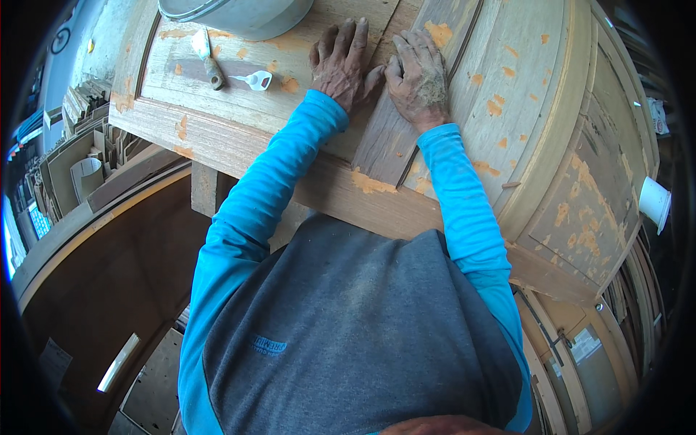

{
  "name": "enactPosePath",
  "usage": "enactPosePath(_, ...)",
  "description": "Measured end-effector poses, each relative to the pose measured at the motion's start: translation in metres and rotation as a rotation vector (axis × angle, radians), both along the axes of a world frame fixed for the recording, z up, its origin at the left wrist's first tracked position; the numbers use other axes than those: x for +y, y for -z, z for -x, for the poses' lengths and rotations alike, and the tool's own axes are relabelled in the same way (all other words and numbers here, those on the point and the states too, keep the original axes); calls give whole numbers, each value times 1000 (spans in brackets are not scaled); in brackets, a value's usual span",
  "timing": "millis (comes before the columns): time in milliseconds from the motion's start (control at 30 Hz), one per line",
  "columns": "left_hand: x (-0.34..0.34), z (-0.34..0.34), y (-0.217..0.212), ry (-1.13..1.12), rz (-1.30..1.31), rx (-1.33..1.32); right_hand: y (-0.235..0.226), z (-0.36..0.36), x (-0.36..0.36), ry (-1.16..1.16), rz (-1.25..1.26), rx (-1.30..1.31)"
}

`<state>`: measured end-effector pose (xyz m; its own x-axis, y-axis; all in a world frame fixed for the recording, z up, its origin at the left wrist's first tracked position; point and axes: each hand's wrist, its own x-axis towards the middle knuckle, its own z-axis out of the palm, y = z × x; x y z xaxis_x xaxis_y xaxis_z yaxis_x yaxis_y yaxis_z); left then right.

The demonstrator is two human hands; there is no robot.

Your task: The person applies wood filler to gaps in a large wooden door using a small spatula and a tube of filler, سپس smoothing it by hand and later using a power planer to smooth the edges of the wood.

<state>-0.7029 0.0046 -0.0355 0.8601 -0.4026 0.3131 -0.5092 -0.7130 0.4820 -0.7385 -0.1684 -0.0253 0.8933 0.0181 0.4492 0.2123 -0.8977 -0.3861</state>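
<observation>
A wooden panel door (406, 134) lies under both of my hands, dotted with patches of orange filler. My left hand (344, 64) rests palm down on it, fingers stretched and slightly parted, thumb pointing toward the other hand. Close beside it, my right hand (419, 81), coated in pale dust, lies palm down on a darker wooden strip near a panel joint. I see nothing held in either hand; anything beneath the palms is hidden. To the left lie a putty knife (208, 61) with a smeared blade and a small white plastic piece (255, 80) with a thin tip.
A whitish bucket (254, 26) stands on the door at the far side. Another panelled piece (580, 210) with filler patches is on the right, near a white cup-shaped container (655, 203). Stacked wood offcuts (83, 163) and a curved wooden edge (94, 225) are at left.
</observation>
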Motion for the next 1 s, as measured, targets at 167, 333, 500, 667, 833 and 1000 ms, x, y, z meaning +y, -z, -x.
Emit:
enactPosePath(167,0,1,4,1,-192,-78,3,-1,-1,-15,5,-59)
enactPosePath(333,-1,0,4,12,-179,-42,1,0,-1,-16,27,-56)
enactPosePath(500,5,2,0,62,-293,-108,0,-3,-3,-24,11,-75)
enactPosePath(667,7,7,-19,24,-4,-2,-1,-4,-3,-29,-2,-55)
enactPosePath(833,32,54,-123,265,253,-143,5,-2,-5,-27,-35,-46)
enactPosePath(1000,106,33,-148,-448,625,-387,-3,1,-7,6,-121,-41)
